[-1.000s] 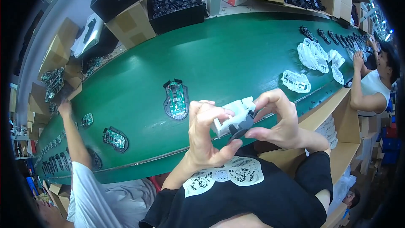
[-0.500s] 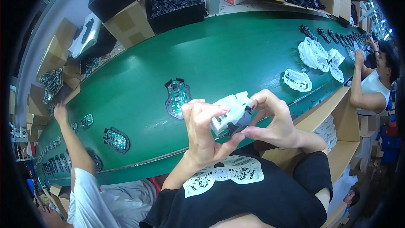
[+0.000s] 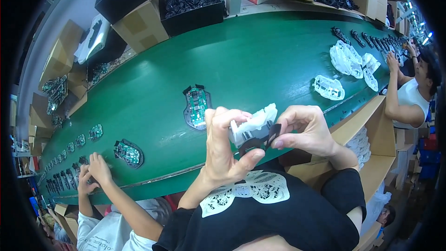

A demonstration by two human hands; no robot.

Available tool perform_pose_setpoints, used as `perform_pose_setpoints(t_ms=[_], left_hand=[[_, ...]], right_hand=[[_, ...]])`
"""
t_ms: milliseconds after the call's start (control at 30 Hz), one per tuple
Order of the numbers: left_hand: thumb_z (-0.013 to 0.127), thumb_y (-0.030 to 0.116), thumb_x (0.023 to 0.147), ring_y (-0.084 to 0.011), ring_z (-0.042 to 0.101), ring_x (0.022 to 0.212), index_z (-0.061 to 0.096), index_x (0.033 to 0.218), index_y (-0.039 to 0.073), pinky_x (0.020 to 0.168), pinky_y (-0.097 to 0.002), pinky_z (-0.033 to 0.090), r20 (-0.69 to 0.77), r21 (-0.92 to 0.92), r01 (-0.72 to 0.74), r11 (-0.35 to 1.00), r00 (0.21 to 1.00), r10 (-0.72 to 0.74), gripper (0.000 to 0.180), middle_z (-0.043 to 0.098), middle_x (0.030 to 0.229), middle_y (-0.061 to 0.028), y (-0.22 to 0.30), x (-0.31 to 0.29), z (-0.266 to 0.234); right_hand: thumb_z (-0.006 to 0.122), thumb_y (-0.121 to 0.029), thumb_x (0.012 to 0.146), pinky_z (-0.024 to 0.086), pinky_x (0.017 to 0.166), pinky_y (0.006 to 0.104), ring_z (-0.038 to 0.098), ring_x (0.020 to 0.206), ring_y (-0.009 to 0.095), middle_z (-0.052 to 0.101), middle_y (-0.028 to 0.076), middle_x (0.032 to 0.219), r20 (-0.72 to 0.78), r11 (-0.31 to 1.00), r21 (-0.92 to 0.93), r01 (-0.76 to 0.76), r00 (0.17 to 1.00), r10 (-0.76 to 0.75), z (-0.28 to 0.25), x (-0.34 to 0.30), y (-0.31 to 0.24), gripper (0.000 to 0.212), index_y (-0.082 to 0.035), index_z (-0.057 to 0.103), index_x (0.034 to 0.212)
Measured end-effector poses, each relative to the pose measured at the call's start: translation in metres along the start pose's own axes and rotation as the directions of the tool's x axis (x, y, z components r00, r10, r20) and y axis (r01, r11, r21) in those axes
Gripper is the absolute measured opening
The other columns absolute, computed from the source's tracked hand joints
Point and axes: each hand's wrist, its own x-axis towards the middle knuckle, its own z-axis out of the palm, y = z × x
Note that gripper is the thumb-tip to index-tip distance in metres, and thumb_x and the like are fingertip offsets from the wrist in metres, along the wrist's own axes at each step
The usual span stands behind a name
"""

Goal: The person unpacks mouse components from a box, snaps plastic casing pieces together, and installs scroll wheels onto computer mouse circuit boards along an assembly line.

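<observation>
My left hand (image 3: 224, 145) grips a white plastic shell (image 3: 254, 124) with dark fittings along its near side. A black plastic piece (image 3: 273, 135) juts from the shell's right end, pinched between thumb and fingers of my right hand (image 3: 304, 132). Whether that piece is fixed to the shell I cannot tell. Both hands are raised in front of my chest, above the bench's near edge. Just beyond my left hand lies a green circuit board in a dark housing (image 3: 197, 107). A second such board (image 3: 128, 153) rests farther left.
White shells (image 3: 346, 60) lie on the green bench (image 3: 260, 56) at the right, beside a row of black parts (image 3: 357, 38). A cardboard box (image 3: 371, 144) stands by my right arm. Co-workers sit on both sides; one's hands (image 3: 95, 174) handle parts at left.
My right hand has shifted slightly right, and the black piece now sticks out from the shell, which has tilted. The left co-worker's hand has come from the far boxes to the near bench edge.
</observation>
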Motion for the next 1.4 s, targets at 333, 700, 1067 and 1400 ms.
perform_pose_setpoints(t_ms=[333, 700, 1067, 1400], left_hand=[[0.079, 0.047, 0.079, -0.0235, 0.047, 0.085, 0.052, 0.119, 0.006, 0.079, -0.0387, 0.035, 0.029, -0.021, -0.100, 0.995, 0.995, 0.100, 0.063, 0.062, 0.105, -0.0080, 0.000, -0.002, -0.001], [0.078, 0.042, 0.082, -0.0235, 0.050, 0.078, 0.058, 0.111, 0.010, 0.080, -0.0419, 0.040, -0.013, -0.040, -0.137, 0.990, 0.990, 0.137, 0.047, 0.063, 0.085, -0.0037, 0.002, -0.005, -0.005], [0.072, 0.045, 0.091, -0.0264, 0.056, 0.087, 0.057, 0.108, 0.003, 0.083, -0.0412, 0.046, -0.014, -0.305, 0.232, 0.924, 0.969, -0.248, 0.047, 0.061, 0.085, -0.0088, 0.010, -0.011, 0.009], [0.062, 0.053, 0.097, -0.0071, 0.051, 0.082, 0.052, 0.114, 0.005, 0.070, -0.0213, 0.041, -0.041, -0.377, 0.485, 0.789, 0.843, -0.537, 0.051, 0.054, 0.091, 0.0005, 0.010, -0.012, 0.016]], right_hand=[[0.081, -0.002, 0.084, 0.054, 0.067, 0.0203, 0.067, 0.075, 0.008, 0.070, 0.005, 0.087, -0.002, 0.998, 0.046, 0.031, 1.000, -0.031, -0.001, -0.006, -0.003, 0.018, 0.002, 0.066, 0.094], [0.085, -0.006, 0.080, 0.052, 0.058, 0.0206, 0.068, 0.065, 0.009, 0.071, 0.007, 0.079, -0.045, 0.994, -0.082, 0.077, 0.996, -0.081, 0.007, -0.010, 0.001, 0.021, 0.001, 0.068, 0.091], [0.082, -0.029, 0.082, 0.055, 0.068, 0.0350, 0.070, 0.078, 0.024, 0.072, 0.010, 0.083, 0.127, 0.670, -0.529, 0.520, 0.830, -0.544, -0.008, 0.013, 0.012, 0.030, -0.003, 0.075, 0.096], [0.082, -0.027, 0.083, 0.057, 0.081, 0.0356, 0.069, 0.101, 0.024, 0.068, 0.013, 0.116, 0.082, 0.837, -0.475, 0.272, 0.961, -0.266, 0.000, 0.008, 0.017, 0.054, -0.004, 0.061, 0.128]])
